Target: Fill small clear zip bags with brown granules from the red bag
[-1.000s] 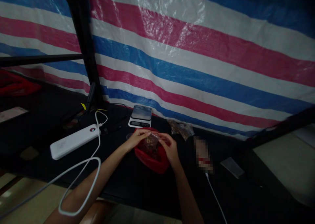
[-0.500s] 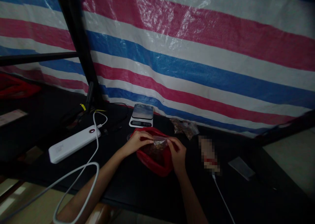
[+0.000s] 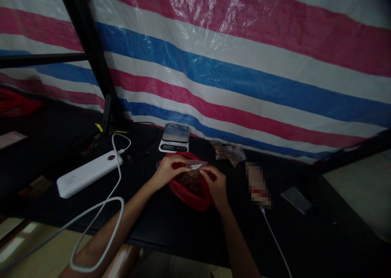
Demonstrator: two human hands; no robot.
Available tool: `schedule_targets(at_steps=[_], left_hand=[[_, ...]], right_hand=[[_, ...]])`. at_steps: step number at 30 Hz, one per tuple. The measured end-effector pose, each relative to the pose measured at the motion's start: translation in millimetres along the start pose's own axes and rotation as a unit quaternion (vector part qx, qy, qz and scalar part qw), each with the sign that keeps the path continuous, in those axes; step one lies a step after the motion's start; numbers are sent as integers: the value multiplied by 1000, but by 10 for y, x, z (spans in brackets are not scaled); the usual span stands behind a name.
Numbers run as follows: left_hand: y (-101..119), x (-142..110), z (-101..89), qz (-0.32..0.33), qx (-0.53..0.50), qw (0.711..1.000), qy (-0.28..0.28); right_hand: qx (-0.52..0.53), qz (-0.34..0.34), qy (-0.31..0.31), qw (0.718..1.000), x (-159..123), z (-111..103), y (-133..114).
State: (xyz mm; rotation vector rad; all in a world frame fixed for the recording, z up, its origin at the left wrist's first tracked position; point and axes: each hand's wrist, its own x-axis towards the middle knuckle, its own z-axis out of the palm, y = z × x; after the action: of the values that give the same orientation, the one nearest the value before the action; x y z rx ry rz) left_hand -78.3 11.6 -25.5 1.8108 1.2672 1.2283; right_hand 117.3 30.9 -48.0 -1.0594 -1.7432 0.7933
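Observation:
My left hand [image 3: 168, 170] and my right hand [image 3: 215, 185] pinch the top edge of a transparent plastic bag [image 3: 195, 165] between them. The bag holds dark brown pieces [image 3: 192, 181] and sits low inside the mouth of a red plastic bag [image 3: 187, 195]. The red bag lies on the black table [image 3: 143, 212], directly under my hands. My fingers hide parts of the transparent bag's rim. Its lower part is dim and hard to make out.
A digital kitchen scale [image 3: 175, 137] stands just beyond my hands. To the right lie a small bag of brown pieces [image 3: 228, 153], a pixelated bottle [image 3: 257, 184] and a grey packet [image 3: 295, 200]. A white power bank [image 3: 89, 174] with a white cable [image 3: 97, 225] lies left, before a striped tarpaulin [image 3: 232, 66].
The whole view has shifted slightly as my head moved. My hands have drawn the transparent bag's top edge flatter and wider, and they sit closer together over the red bag.

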Motion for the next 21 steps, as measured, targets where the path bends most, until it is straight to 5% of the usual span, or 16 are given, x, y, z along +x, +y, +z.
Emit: schedule_targets(at_steps=[13, 21], left_hand=[[46, -10, 21, 1, -9, 999, -48], [2, -3, -5, 32, 3, 999, 39]], right_hand=[[1, -4, 27, 1000, -16, -32, -28], [-25, -28, 21, 999, -32, 9, -64]])
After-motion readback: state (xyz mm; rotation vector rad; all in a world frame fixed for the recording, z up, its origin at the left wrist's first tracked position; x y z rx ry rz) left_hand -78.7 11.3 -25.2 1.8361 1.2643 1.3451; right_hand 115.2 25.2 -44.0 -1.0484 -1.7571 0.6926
